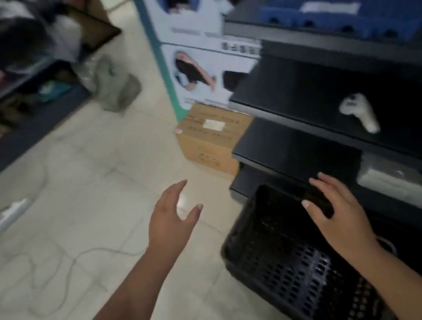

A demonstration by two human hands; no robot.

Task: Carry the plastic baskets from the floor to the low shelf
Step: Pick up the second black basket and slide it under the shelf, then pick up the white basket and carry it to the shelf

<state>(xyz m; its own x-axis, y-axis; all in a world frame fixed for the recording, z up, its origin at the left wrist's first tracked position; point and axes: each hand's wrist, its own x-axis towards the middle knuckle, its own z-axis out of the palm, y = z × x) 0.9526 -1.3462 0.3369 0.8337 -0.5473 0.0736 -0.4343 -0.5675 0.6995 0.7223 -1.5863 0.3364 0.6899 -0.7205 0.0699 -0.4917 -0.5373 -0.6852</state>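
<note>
A black perforated plastic basket (280, 256) lies at the bottom right, its far end against the lowest level of the black shelf unit (291, 143). Whether it rests on the floor or on the bottom shelf I cannot tell. My right hand (339, 212) hovers over the basket's far rim, fingers spread, holding nothing. My left hand (172, 219) is out over the tiled floor left of the basket, fingers apart and empty.
A cardboard box (209, 138) stands on the floor by the shelf's left end, below a tall printed display carton (187, 41). A white handheld device (359, 112) lies on a middle shelf. A power strip (12, 212) and its cable trail across the floor at left.
</note>
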